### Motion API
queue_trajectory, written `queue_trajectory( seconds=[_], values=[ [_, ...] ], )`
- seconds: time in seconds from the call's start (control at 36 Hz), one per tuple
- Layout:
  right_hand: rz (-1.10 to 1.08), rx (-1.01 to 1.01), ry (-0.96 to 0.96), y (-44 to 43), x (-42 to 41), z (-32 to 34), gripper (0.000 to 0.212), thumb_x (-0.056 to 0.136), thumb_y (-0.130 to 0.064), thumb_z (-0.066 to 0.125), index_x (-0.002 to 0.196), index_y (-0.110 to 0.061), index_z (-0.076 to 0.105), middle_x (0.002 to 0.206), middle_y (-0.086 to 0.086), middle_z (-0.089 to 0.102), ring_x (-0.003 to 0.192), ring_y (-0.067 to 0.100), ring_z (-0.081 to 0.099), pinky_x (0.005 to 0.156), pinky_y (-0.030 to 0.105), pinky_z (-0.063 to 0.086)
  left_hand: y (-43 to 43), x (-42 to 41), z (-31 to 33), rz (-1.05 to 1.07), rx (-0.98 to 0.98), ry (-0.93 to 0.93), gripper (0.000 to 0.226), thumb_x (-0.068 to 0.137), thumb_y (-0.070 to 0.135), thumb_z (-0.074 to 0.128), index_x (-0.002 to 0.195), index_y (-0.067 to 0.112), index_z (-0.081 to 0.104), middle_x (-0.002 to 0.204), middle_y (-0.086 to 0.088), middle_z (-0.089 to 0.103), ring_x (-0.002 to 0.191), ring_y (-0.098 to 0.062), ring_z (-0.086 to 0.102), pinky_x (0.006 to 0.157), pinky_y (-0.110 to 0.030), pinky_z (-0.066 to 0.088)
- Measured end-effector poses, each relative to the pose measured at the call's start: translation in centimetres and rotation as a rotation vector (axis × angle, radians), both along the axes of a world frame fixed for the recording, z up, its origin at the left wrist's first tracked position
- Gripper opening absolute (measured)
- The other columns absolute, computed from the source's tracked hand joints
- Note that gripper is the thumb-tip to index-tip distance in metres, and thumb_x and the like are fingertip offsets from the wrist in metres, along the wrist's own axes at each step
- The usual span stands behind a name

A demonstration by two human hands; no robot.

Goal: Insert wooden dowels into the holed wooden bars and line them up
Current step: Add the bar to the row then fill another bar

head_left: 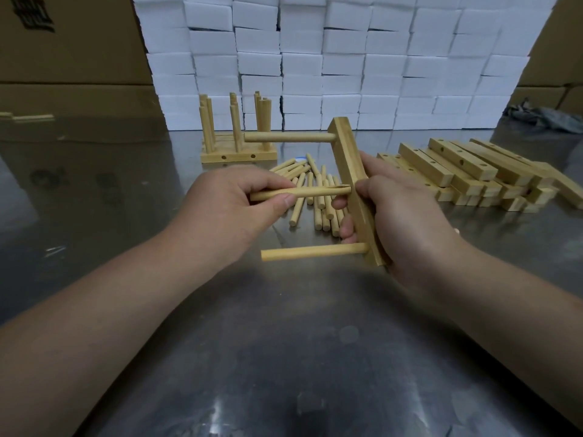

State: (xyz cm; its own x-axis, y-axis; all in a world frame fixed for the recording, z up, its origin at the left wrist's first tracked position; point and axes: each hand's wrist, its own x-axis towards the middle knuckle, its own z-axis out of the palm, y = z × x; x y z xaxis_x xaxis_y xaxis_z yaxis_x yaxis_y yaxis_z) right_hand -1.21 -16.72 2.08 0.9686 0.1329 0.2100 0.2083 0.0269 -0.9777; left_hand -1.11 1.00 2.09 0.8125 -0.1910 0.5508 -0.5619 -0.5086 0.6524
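Two holes of the bar (347,152) are already filled: a top dowel (288,137) and a bottom dowel (312,251) jut out to the left. The bar is held off the table (284,342), tilted, with the right hand (400,216) wrapped round its middle. The left hand (233,203) pinches a third dowel (315,192) between thumb and fingers, its tip right at the bar's middle; whether it has entered the hole I cannot tell.

Likely risks:
- The tip may meet the hole at an angle and jam or skid off the face, since both pieces are in the air.
- The right fingers curl near the hole and could be pinched.
- A hard push may twist the bar in the grip or loosen the seated dowels.
- A dropped dowel would roll into the pile (318,216) just below.

Finished racks (236,134) stand behind and a stack (473,171) of bars lies to the right.
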Motion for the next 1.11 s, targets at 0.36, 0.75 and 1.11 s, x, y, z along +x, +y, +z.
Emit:
queue_trajectory(
  seconds=[0.36,0.75,1.11],
  values=[
    [0.04,0.091,0.024,0.4,-0.5,0.1,0.04,0.094,-0.007,0.033,0.093,-0.04,0.055,0.066,0.003,0.061,0.049,0.017,0.055,0.048,0.026,0.05,0.1,0.5,0.0,0.106,0.035,0.04,0.024,0.081,0.024,0.067,0.069,0.043,0.058,0.064,0.01,0.058,0.06,-0.001,0.051,0.055,-0.015,0.043],
    [0.153,0.112,0.071,1.0,-0.9,0.1,0.04,0.094,-0.006,0.033,0.088,-0.029,0.065,0.061,0.0,0.061,0.048,0.015,0.056,0.047,0.025,0.048,-1.2,-0.7,0.0,-0.318,-0.561,0.4,0.016,0.06,0.015,0.065,0.075,0.015,0.062,0.066,-0.004,0.07,0.058,-0.017,0.067,0.06,-0.028,0.056],
    [0.22,0.204,0.143,1.0,-0.9,0.0,0.032,0.098,-0.01,0.032,0.109,-0.023,0.059,0.066,0.003,0.061,0.05,0.013,0.058,0.047,0.021,0.051,-1.6,-1.0,0.6,-0.177,-0.527,0.273,0.019,0.077,-0.005,0.063,0.075,0.014,0.063,0.059,0.001,0.067,0.053,-0.012,0.063,0.053,-0.021,0.051]
  ],
)
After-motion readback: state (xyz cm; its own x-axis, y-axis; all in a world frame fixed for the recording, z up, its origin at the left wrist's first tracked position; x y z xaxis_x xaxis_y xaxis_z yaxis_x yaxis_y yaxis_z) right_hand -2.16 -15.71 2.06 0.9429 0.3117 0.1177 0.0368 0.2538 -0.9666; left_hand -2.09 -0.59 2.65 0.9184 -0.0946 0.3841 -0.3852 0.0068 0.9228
